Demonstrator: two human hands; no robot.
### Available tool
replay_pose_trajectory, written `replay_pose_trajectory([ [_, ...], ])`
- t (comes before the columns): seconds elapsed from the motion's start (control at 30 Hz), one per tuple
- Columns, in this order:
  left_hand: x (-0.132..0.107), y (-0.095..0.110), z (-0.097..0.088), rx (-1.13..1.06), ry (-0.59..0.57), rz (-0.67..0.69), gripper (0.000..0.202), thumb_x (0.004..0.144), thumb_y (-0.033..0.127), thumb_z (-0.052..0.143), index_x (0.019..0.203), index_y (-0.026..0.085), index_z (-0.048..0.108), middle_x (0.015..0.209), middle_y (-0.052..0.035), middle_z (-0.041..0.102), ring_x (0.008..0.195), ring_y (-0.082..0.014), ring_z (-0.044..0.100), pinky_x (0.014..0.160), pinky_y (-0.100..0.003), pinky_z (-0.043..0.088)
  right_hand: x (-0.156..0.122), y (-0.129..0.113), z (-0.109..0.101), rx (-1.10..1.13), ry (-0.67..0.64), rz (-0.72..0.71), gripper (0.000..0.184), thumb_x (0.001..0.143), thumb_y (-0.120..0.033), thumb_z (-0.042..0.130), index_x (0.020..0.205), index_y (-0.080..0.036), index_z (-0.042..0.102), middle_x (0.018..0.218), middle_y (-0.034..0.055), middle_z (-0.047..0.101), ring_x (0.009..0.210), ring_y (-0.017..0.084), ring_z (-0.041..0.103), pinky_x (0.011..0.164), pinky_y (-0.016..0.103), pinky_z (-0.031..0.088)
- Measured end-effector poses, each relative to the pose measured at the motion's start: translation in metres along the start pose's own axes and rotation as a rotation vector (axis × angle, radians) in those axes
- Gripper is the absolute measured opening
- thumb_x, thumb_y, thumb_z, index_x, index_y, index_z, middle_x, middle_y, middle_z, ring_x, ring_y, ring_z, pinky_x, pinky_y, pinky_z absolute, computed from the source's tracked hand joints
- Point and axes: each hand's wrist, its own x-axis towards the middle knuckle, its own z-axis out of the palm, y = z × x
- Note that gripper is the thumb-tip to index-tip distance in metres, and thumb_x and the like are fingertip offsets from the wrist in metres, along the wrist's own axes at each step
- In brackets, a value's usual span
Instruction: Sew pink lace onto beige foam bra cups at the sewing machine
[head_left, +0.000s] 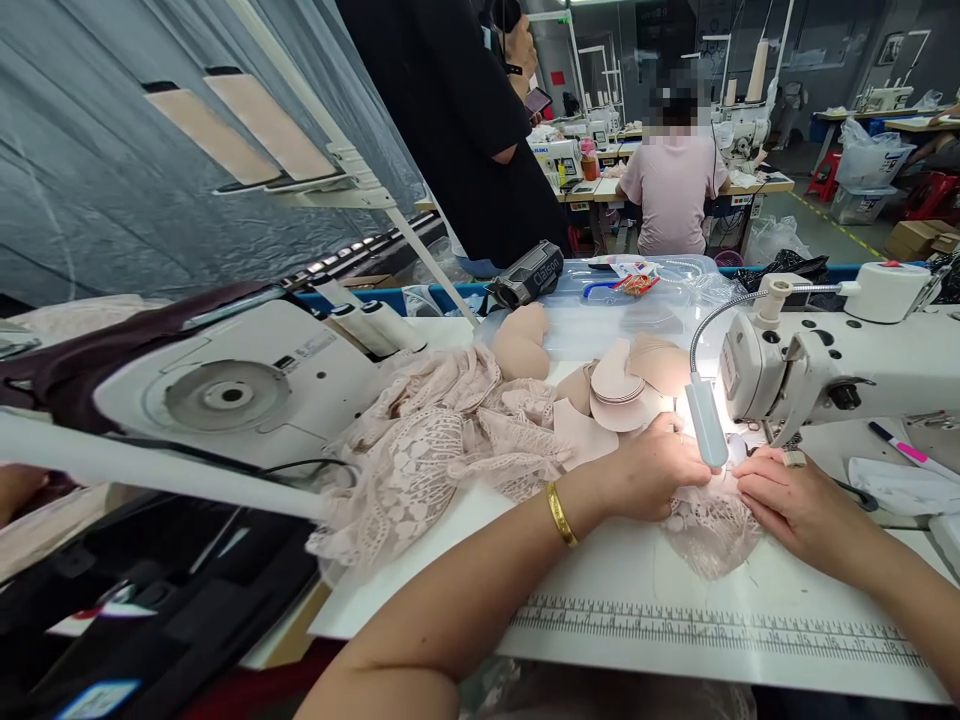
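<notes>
My left hand [651, 468], with a gold bangle on its wrist, lies on a piece of beige lace fabric [709, 525] beside the needle of a white sewing machine [832, 365]; its fingers curl and press on the lace. My right hand [787, 500] rests flat on the same lace, just right of the needle, fingers stretched toward it. A small lamp [706, 433] on a flexible neck lights the spot. A heap of pink lace garments [442, 440] lies left of my left arm. Stacked beige bra cups [622, 385] sit behind my left hand.
A ruler strip [712, 630] runs along the white table's near edge. Another white machine [225, 390] stands at the left. A pink marker [904, 450] lies at the right. Behind, one person in black stands and another in pink sits at further sewing tables.
</notes>
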Motion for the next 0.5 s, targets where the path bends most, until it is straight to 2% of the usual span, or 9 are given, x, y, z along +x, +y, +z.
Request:
replay_pose_trajectory([
  [0.1,-0.001,0.000,0.002,-0.002,0.000,0.046,0.042,0.073,0.004,0.062,0.109,0.023,0.070,0.093,-0.0031,0.071,0.092,-0.0228,0.062,0.097,-0.044,0.035,0.001,-0.001,-0.001,-0.015,-0.010,0.000,0.033,0.112,-0.026,0.038,0.102,-0.029,0.070,0.096,0.0036,0.074,0.089,0.024,0.065,0.078,0.040,0.049],
  [0.3,0.001,-0.003,0.002,0.038,0.001,0.034,0.042,0.069,0.000,0.062,0.105,0.022,0.069,0.093,-0.0037,0.071,0.091,-0.0229,0.061,0.096,-0.043,0.033,-0.002,0.008,0.005,-0.074,0.025,0.043,0.034,0.111,-0.030,0.037,0.101,-0.029,0.069,0.097,0.0045,0.075,0.088,0.026,0.065,0.080,0.043,0.052],
  [0.43,0.005,-0.003,0.001,0.069,0.025,-0.002,0.033,0.070,0.000,0.062,0.096,0.020,0.067,0.094,-0.0024,0.071,0.090,-0.0208,0.060,0.099,-0.043,0.032,-0.005,0.017,0.012,-0.140,0.130,0.113,0.032,0.110,-0.031,0.039,0.111,-0.030,0.071,0.099,0.0069,0.076,0.090,0.029,0.067,0.081,0.046,0.055],
  [0.5,0.007,-0.003,0.002,0.066,0.040,-0.012,0.026,0.075,0.001,0.061,0.093,0.020,0.066,0.094,-0.0014,0.071,0.089,-0.0192,0.059,0.100,-0.043,0.032,-0.005,0.021,0.014,-0.141,0.202,0.129,0.031,0.109,-0.031,0.040,0.116,-0.028,0.070,0.102,0.0092,0.076,0.096,0.031,0.069,0.085,0.048,0.056],
])
